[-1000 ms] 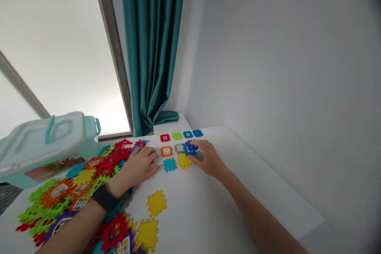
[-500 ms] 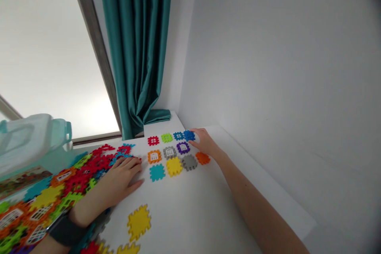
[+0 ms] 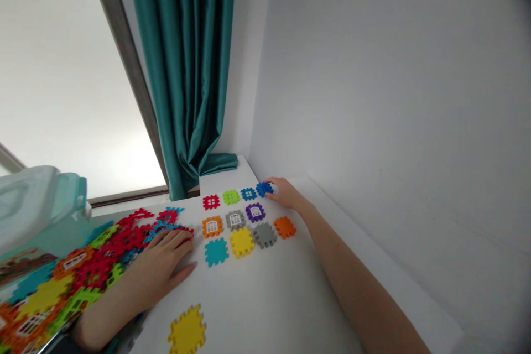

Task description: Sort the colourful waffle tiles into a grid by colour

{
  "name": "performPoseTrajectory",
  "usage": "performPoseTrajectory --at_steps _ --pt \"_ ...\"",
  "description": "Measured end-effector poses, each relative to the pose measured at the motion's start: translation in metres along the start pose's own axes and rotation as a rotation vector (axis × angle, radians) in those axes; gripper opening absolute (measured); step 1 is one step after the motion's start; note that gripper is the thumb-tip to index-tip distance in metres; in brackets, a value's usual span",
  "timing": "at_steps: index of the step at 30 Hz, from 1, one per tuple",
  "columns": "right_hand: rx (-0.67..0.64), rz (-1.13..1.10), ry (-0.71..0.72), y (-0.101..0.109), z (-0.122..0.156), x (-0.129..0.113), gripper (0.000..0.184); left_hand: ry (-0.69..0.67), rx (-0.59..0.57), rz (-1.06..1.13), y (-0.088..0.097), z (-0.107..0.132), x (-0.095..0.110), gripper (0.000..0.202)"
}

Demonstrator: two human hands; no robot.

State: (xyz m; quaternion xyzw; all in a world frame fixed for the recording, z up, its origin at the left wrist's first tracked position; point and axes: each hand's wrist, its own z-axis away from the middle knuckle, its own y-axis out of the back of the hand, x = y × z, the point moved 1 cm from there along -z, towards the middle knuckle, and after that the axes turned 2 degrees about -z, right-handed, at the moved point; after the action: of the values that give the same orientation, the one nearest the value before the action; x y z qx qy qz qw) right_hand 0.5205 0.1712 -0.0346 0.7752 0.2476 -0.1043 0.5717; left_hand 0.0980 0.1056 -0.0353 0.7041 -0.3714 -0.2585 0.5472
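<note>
At the far end of the table, my right hand [image 3: 284, 192] has its thumb and fingers closed on the right side of a dark blue building tile [image 3: 263, 189]. That tile ends a row with a red tile [image 3: 211, 202], a lime green one [image 3: 231, 197] and a blue window tile [image 3: 249, 193]. My left hand [image 3: 168, 257] lies palm down at the edge of the mixed pile, fingers stretched out and thumb apart. Nearer rows hold orange [image 3: 212, 227], grey [image 3: 236, 220] and purple [image 3: 255, 212] window tiles, then teal [image 3: 216, 252], yellow [image 3: 242, 242], grey [image 3: 264, 235] and orange [image 3: 285, 227] solid tiles.
A heap of colourful tiles [image 3: 93, 271] covers the table's left side, beside a translucent teal box [image 3: 66, 210]. One yellow tile [image 3: 187, 331] lies apart near the front. A green curtain [image 3: 185, 66] hangs behind, and a wall [image 3: 373, 94] borders the right side.
The dark blue tile has shifted slightly right, leaving a small gap from the blue window tile. My left hand stays by the heap. The view has tilted a little.
</note>
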Motion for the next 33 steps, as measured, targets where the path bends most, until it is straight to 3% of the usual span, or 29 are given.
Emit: performPoseTrajectory --at_steps 10,33 --pt "-0.065 -0.04 -0.081 -0.0016 -0.0036 0.0018 0.042 -0.01 -0.005 -0.029 -0.0005 0.0011 -0.0013 0.025" --pt "-0.103 0.058 -0.107 -0.0034 -0.0071 0.0024 0.034 -0.007 -0.006 -0.019 -0.0009 0.0012 -0.0006 0.025"
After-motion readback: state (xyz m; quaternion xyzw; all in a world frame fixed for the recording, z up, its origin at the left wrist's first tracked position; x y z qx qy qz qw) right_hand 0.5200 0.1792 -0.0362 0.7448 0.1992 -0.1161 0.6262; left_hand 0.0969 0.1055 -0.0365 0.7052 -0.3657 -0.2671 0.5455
